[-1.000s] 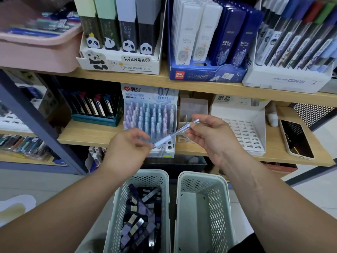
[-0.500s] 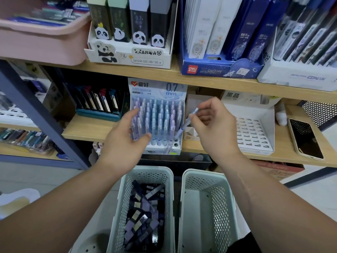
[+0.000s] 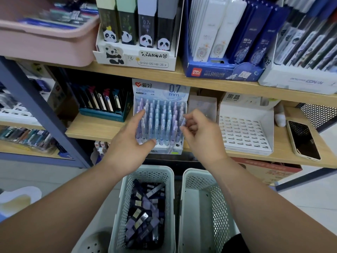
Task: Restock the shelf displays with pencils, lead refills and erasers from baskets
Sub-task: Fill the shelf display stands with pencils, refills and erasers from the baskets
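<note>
A 0.7 mm mechanical pencil display (image 3: 160,92) stands on the middle shelf, its holes filled with pale blue and purple pencils. My left hand (image 3: 131,143) is open, thumb and fingers spread against the display's left side and front. My right hand (image 3: 198,132) pinches the top of a pale pencil (image 3: 183,121) at the display's right-hand column; the pencil's lower part is blurred. Below my arms, a white perforated basket (image 3: 125,190) holds several dark purple lead refill packs (image 3: 144,216). Beside it, a second white basket (image 3: 187,179) shows only its bare inside.
An empty white slotted display (image 3: 244,134) and a phone (image 3: 303,139) lie to the right on the same shelf. A dark pen display (image 3: 102,105) stands to the left. The upper shelf carries a pink tub (image 3: 45,44), a panda box (image 3: 136,59) and a blue box (image 3: 218,72).
My right hand carried the pencil from mid-air forward to the display's right column. My left hand let go of the pencil's tip and moved onto the display's left side. The view moved closer.
</note>
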The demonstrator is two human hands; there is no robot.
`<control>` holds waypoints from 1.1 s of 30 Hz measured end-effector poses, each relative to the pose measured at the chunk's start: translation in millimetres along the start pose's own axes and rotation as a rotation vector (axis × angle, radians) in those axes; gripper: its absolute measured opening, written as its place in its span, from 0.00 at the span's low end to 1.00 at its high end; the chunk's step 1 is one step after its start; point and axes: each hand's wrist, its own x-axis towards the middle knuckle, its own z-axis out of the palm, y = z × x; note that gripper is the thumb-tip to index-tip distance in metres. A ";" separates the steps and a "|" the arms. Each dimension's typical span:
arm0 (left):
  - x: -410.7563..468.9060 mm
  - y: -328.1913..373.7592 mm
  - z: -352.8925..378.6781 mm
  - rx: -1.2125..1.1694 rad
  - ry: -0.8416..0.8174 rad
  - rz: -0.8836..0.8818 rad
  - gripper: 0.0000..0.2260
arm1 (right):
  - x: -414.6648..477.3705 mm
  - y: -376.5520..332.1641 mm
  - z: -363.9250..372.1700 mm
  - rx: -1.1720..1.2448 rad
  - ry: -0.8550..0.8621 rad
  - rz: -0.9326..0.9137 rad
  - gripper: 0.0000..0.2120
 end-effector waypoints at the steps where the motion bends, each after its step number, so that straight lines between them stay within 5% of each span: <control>1: -0.5 1.0 -0.8 -0.002 -0.004 -0.006 0.35 | -1.4 -0.2 0.9 -0.007 -0.021 -0.002 0.11; 10: -0.8 1.7 -1.0 0.000 -0.015 -0.010 0.39 | -1.0 -0.7 6.4 -0.045 -0.020 0.037 0.11; 16: 5.2 -0.7 -2.2 -0.274 0.059 -0.186 0.43 | 0.0 -3.7 12.9 0.000 0.005 0.046 0.13; 20: 9.6 -4.1 5.4 -0.371 -0.022 -0.308 0.40 | -6.3 0.2 18.5 0.097 -0.010 0.316 0.25; 24: 14.6 -4.6 12.4 -0.378 -0.047 -0.300 0.36 | -10.5 3.2 33.7 0.356 -0.108 0.714 0.23; 33: 30.6 -17.8 0.8 -0.434 -0.065 -0.314 0.38 | -2.5 6.8 53.9 0.531 -0.101 0.772 0.20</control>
